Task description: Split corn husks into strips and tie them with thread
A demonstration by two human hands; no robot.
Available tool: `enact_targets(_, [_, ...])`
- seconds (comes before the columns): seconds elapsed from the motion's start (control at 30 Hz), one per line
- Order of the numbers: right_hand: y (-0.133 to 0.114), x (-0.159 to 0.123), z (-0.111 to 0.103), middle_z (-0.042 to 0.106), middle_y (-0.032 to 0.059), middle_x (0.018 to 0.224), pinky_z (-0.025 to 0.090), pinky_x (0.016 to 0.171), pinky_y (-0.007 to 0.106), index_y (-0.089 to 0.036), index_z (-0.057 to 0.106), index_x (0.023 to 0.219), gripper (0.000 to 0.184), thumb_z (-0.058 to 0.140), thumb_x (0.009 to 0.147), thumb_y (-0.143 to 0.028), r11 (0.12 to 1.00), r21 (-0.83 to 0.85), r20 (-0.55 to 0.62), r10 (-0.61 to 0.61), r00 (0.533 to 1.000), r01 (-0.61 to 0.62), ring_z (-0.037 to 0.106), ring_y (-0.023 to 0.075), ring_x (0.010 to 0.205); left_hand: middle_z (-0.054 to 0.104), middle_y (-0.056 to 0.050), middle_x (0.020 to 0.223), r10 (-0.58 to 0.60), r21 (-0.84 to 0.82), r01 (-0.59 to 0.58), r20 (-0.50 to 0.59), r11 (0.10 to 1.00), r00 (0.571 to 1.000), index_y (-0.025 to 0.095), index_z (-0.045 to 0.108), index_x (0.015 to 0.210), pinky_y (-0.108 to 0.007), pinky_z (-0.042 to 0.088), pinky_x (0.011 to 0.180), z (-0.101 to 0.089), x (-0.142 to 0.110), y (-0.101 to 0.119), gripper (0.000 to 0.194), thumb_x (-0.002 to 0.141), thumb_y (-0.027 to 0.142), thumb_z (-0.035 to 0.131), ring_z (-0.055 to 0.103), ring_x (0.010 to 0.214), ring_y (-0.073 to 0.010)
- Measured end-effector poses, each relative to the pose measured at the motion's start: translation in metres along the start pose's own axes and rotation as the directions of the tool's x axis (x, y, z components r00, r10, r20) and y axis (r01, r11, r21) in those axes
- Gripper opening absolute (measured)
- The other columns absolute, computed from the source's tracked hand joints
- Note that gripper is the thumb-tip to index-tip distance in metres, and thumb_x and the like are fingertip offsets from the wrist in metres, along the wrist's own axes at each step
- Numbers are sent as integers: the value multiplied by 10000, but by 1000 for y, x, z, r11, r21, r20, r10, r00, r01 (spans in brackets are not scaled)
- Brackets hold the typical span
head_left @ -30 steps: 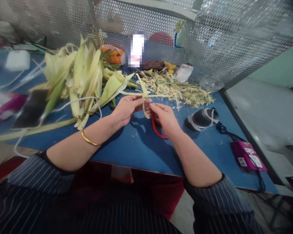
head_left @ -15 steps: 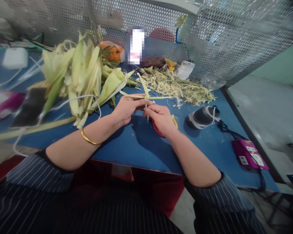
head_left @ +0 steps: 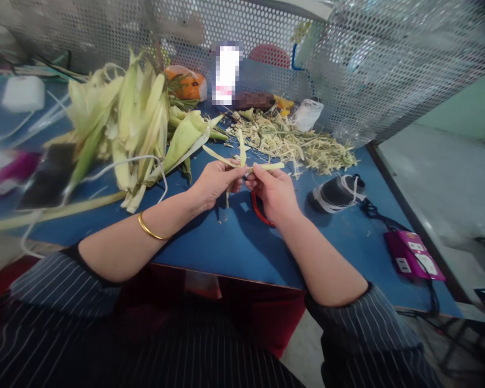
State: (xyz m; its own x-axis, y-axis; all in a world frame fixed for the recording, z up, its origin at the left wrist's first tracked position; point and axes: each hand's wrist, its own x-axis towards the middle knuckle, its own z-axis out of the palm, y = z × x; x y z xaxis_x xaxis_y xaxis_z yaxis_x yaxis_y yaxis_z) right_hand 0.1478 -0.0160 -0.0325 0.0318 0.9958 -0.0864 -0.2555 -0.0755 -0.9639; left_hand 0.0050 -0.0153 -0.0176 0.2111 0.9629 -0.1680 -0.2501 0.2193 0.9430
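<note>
Pale green corn husk strips (head_left: 242, 148), crossed and joined at one point, are held over the middle of the blue table. My left hand (head_left: 210, 186) pinches them near the crossing, with thumb and fingers closed. From the other side, my right hand (head_left: 277, 196) grips the strip that points right, between thumb and forefinger. The fingertips of both hands nearly meet and partly cover the crossing. One thin strip end hangs below my left fingers. Under my right hand lies a red loop handle (head_left: 262, 214), its remainder hidden.
Whole corn husks (head_left: 139, 124) are heaped at left, beside a dark phone (head_left: 46, 178) and white cable. Shredded husk scraps (head_left: 303, 143) lie behind my hands. A thread-wrapped black cylinder (head_left: 335, 195) and a purple power strip (head_left: 414, 256) sit right. Perforated metal panels (head_left: 267, 27) border the back.
My right hand has shifted slightly right and turned, moving from the downward strip to the right-pointing one. The strips have rotated a little, and the lower end now hangs further left.
</note>
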Motion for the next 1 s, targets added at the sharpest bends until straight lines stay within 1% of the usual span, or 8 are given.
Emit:
enact_targets(0.27, [0,-2,2,628,-29,624,519,636,287,-207,611,722,207,782,675,-312,987,-5,-86,-159,984,159,585,122,583,505,58,516,-27,-20,26,-58,999,998,159,628,759,-267,515,614,2,5,-3,135,864,193,706,488,456,-64])
enact_targets(0.4, [-3,5,-7,653,2,720,521,708,313,-203,637,783,188,739,740,-356,973,-142,-104,-195,975,180,613,143,668,559,44,551,28,8,-27,-65,1000,997,163,611,790,-248,496,569,-1,2,1,136,840,195,733,529,473,-70])
enact_targets(0.5, [-10,9,-16,677,25,900,496,796,316,-224,670,864,193,745,760,-368,855,-380,-161,-437,885,353,621,166,851,617,19,613,6,70,-3,-38,998,999,149,658,859,-247,499,558,-3,0,2,134,798,184,772,563,494,-79])
enact_targets(0.57, [-13,9,-19,682,32,919,470,810,315,-229,689,824,180,724,797,-404,741,-532,-70,-522,850,411,599,182,906,645,-5,643,-42,130,41,9,991,999,142,686,862,-257,512,566,-4,-1,2,137,797,222,777,581,503,-88])
enact_targets(0.63, [-14,7,-19,657,20,769,440,731,303,-213,682,707,264,678,838,-442,714,-588,37,-447,894,381,569,170,789,658,-29,659,-94,182,81,60,980,994,139,688,799,-270,522,570,-4,-1,0,169,823,293,754,595,514,-100])
enact_targets(0.73, [-11,2,-13,569,-22,593,373,617,280,-195,665,633,298,670,841,-408,794,-537,62,-300,952,285,465,122,605,639,-32,626,-102,222,85,69,971,992,148,652,678,-262,508,559,-3,-1,-2,246,829,320,743,582,507,-95])
enact_targets(0.83, [-6,0,-8,585,-29,591,358,600,270,-192,672,628,245,693,814,-349,829,-475,47,-310,950,294,452,110,589,588,-8,550,-56,275,32,79,961,995,152,635,605,-239,480,545,-3,-2,-3,242,803,233,748,540,480,-76])
enact_targets(1.0, [0,1,-8,578,-32,574,376,605,269,-199,675,616,225,703,799,-326,819,-476,5,-362,932,321,470,117,599,604,-13,543,-32,315,-24,172,949,985,131,706,659,-229,485,552,-2,-4,-2,141,792,171,729,555,491,-84])
